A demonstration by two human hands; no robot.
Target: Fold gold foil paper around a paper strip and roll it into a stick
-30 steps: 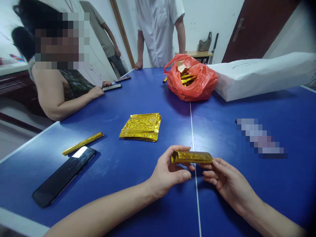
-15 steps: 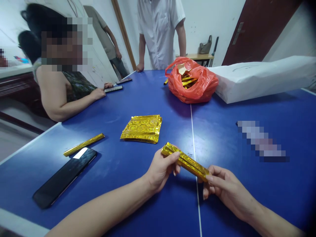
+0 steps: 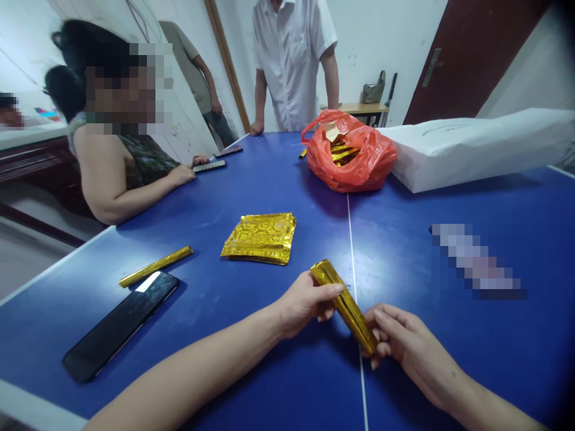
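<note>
Over the blue ping-pong table point(image 3: 489, 359), we hold a folded gold foil strip point(image 3: 344, 306) tilted above the white centre line point(image 3: 356, 251); our left hand point(image 3: 308, 303) closes round its upper end; our right hand point(image 3: 404, 344) grips its lower end; a stack of gold foil sheets point(image 3: 259, 238) lies ahead; a black phone point(image 3: 119, 326) lies left; a red plastic bag point(image 3: 350, 152) sits beyond.

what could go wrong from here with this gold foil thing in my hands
The folded gold foil bar is pinched near its ends by your left hand and right hand, so it might slip or spring open. The thin loose gold foil stick lies right by the flat black smartphone, so one careless reach could knock both.
</note>
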